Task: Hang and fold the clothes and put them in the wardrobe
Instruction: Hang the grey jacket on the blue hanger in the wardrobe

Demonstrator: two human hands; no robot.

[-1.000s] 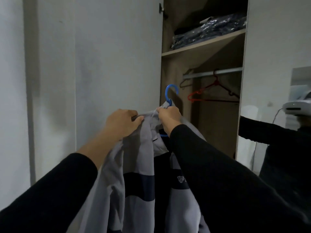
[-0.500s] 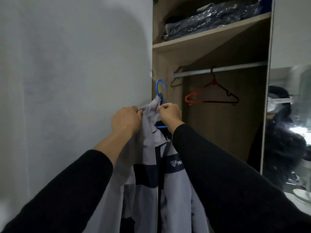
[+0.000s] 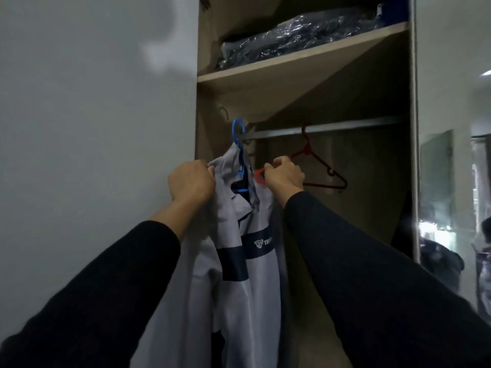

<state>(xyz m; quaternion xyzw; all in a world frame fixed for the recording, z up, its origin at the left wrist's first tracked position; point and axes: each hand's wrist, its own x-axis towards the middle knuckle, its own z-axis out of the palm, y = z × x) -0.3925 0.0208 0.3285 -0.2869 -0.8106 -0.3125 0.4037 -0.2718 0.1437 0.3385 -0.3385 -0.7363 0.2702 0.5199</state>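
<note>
I found the grey jacket already mounted on the blue hanger, with both of my hands up at its collar. The left hand was clenched on the collar's left edge; the right hand pinched the right edge, its fingertips lying against the near end of the red hanger.

Change noted: half a second before, the blue hook stood in front of the wardrobe's left wall, clear of the rail. At this moment the hook had risen to rail height and sat at the rail's left end. The light there was poor, and I could not confirm whether the hook had gone over the rail or only lay in front of it. The view had also closed in on the opening.

Assessment: the hanging step for this garment was near its end. The jacket hung inside the opening at the left, just beside the red hanger, below the shelf carrying the plastic-wrapped bundle. Seating remained to be verified before letting go.
</note>
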